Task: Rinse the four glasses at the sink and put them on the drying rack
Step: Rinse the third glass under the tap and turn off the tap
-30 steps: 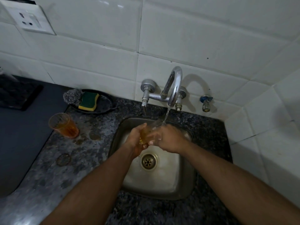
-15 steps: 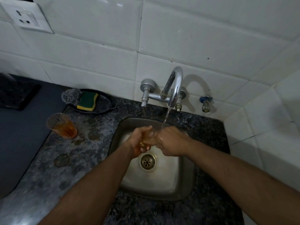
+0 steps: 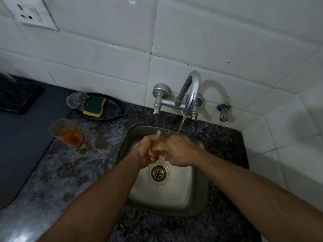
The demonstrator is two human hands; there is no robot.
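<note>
Looking down through the head camera, I see my left hand (image 3: 147,151) and right hand (image 3: 176,151) both gripping an amber glass (image 3: 154,151) between them, over the sink (image 3: 174,198) under the running tap (image 3: 189,95). Another amber glass (image 3: 65,132) stands well apart on the counter (image 3: 87,172).

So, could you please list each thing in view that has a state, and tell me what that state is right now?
tap: running, water falling onto the hands.
held glass: amber, over the sink, mostly hidden between both hands.
left hand: grips the held glass.
right hand: wet, fingers curled on the held glass.
second glass: amber, upright on the counter.
sink: drain open.
sponge: lying in its dark dish.
</note>
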